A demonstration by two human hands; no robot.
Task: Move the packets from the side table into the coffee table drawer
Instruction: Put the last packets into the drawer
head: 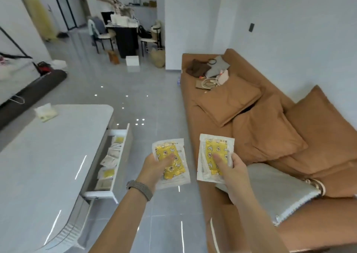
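Two bare forearms reach out over the grey tiled floor [154, 102], each hand holding up a packet. On the left wrist sits a grey woven band [139, 189]. That left hand [154, 170] grips the left packet [171, 163] from below, thumb laid across its front. Beside it, nearer the brown sofa [260, 129], the right hand [234, 172] holds the right packet [214, 157] the same way, thumb pressed on the yellow panel. Both packets are clear-edged white pouches with a bright yellow insert printed with small flower and moon shapes; the small print along their top edges is too blurred to read. To the left of the left packet, the coffee table drawer [123, 150] stands pulled open from the pale coffee table [48, 156], and in it lie several more white pouches, at least two showing yellow. On the tabletop's far end sits a tissue pack [46, 112].
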